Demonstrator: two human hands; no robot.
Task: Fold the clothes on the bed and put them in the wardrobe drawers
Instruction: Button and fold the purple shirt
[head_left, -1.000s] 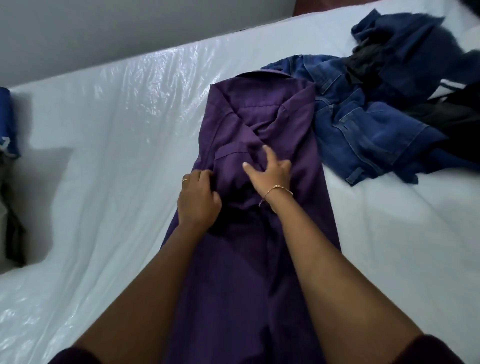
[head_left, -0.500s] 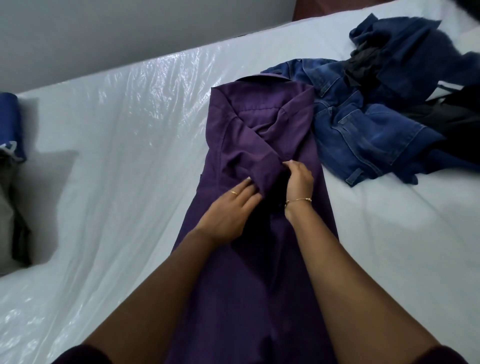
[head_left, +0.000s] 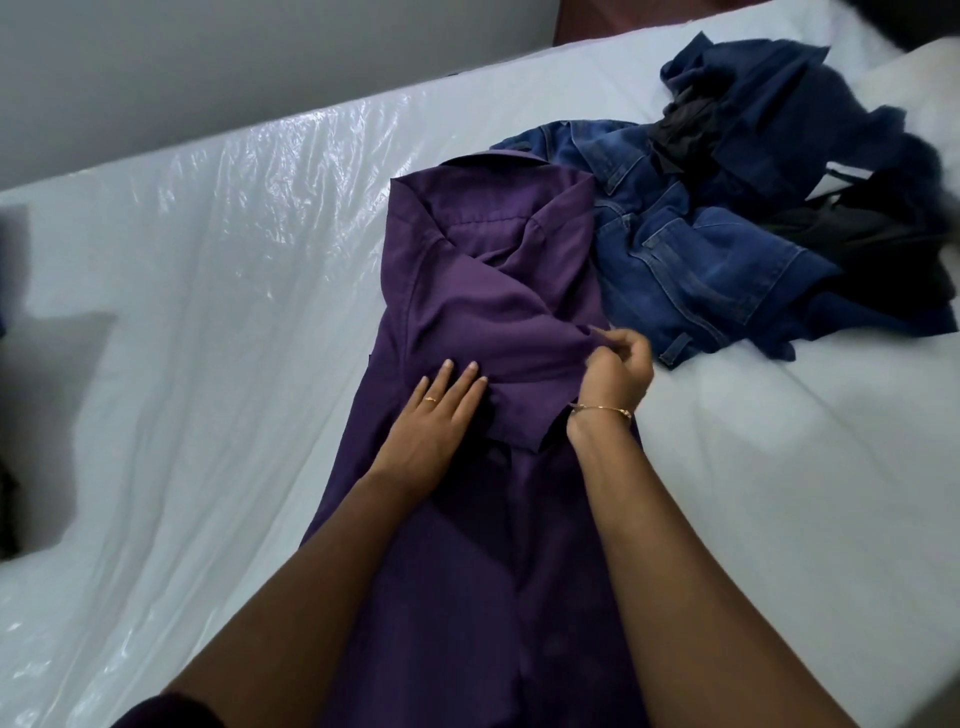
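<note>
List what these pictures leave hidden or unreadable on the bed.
- Head view: the purple shirt has its hem cut off by the bottom edge; both forearms cover its lower front.
- What the right hand pinches: its curled fingers hide the grip on the sleeve edge.
- Clothes pile behind the jeans: overlapping dark garments, count unclear.
- Wardrobe drawers: outside the frame.
- Left edge: dark objects cropped, unidentifiable.

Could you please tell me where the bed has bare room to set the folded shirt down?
Left of the purple shirt, plastic-covered mattress lies bare up to the wall. A smaller bare patch lies right of the right hand, below the jeans. The upper right is crowded with piled clothes.
</note>
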